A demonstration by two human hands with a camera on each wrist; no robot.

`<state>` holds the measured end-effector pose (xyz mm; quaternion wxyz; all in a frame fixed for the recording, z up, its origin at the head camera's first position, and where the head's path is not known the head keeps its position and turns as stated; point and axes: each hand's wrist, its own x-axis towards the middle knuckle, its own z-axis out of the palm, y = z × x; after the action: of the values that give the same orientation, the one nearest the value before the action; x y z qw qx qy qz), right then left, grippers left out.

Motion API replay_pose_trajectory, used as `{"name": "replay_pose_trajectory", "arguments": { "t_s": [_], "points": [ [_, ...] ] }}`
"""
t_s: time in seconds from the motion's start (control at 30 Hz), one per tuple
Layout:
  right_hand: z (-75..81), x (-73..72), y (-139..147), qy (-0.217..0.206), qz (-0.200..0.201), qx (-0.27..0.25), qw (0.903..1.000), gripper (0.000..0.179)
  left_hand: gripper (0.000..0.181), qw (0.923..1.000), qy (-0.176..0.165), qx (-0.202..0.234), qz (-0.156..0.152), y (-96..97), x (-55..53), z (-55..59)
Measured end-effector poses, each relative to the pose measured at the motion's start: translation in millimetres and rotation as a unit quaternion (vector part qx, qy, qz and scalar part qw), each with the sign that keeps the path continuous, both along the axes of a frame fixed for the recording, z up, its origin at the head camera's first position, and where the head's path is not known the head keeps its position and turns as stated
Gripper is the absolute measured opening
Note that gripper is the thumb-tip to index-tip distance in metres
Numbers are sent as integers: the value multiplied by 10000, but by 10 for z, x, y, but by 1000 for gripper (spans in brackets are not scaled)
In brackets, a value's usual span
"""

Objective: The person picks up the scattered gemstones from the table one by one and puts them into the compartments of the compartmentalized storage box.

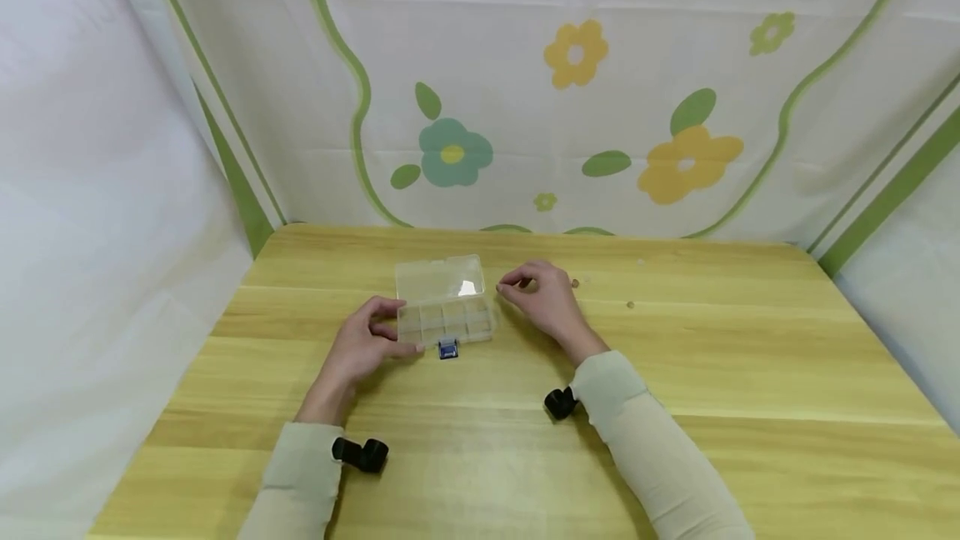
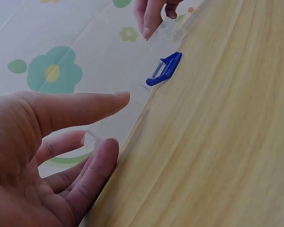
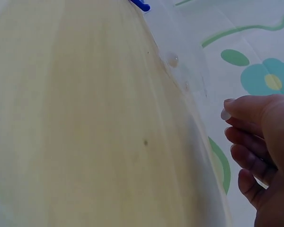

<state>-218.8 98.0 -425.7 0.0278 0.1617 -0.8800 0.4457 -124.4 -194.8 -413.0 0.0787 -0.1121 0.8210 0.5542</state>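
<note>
A clear plastic compartment box (image 1: 446, 321) lies on the table with its lid (image 1: 438, 280) raised toward the back. My left hand (image 1: 367, 338) holds the box by its left end, thumb along the front and fingers around the side. At the front edge of the box hangs a blue latch (image 1: 448, 348), also seen in the left wrist view. Just right of the box, my right hand (image 1: 542, 294) pinches a small, round, whitish bead (image 3: 226, 114) between thumb and forefinger. Inside the box near its right end, a small clear bead (image 3: 173, 59) shows.
Behind and right of my right hand, a brown bead (image 1: 575, 283), another small brown bead (image 1: 630, 304) and a pale one (image 1: 641, 262) lie on the wooden table (image 1: 480, 440). A flower-patterned cloth (image 1: 510, 65) hangs along the table's back edge.
</note>
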Motion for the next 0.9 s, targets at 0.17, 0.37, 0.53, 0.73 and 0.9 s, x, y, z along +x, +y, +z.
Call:
{"name": "replay_pose_trajectory", "arguments": {
  "t_s": [0.17,0.37,0.53,0.73,0.9],
  "points": [
    [24,12,-58,119,118,-81,9998,8,76,10000,-4,-58,-35,-12,-10,-14],
    [38,27,-111,293,151,-42,9994,8,76,10000,-5,-7,-11,2,-11,-12],
    [58,44,-163,274,250,-72,9993,10,76,10000,34,17,-42,7,-12,-7],
    [61,54,-225,104,503,-59,9987,10,76,10000,34,60,-16,13,-10,-10],
    [64,54,-300,173,680,59,9975,8,77,10000,40,38,18,9,-9,-13]
  ]
}}
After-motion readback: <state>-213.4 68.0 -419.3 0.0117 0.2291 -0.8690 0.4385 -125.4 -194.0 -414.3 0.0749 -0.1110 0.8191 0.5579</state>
